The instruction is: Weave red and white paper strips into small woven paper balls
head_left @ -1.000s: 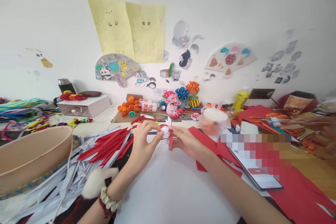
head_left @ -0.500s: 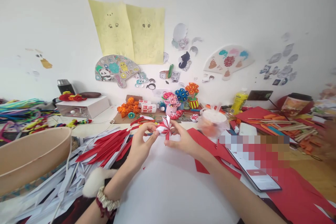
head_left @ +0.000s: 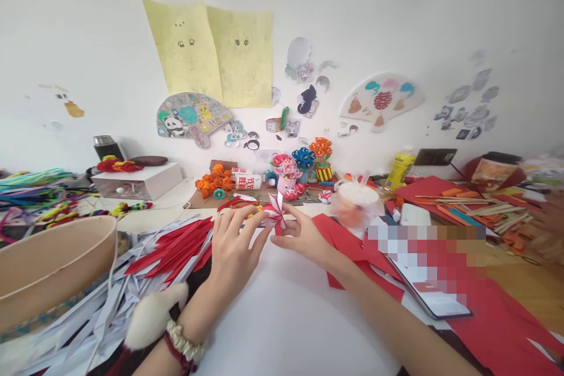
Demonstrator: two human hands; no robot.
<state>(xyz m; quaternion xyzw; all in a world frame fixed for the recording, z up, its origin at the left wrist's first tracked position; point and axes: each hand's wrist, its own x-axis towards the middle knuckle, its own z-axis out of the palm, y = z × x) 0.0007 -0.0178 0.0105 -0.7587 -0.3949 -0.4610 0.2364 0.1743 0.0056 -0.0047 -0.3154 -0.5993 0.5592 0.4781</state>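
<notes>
A folded red-and-white paper star, with pointed petals meeting at a centre, is held up over a large white sheet. My right hand grips it from the right, thumb below and fingers behind. From the left, my left hand has its index finger and thumb closed at the star's edge, the other fingers curled above. Part of the star is hidden by fingers. Left of my left hand lies a pile of red paper strips with white paper strips around it.
A beige tub stands at the left. Red paper sheets and a phone lie at the right, near a lidded cup and a yellow bottle. Craft flowers line the back.
My left hand has turned so its back shows more, its fingers shifting over the star's left side. My right hand still holds the star, which has turned slightly. The view shifted slightly.
</notes>
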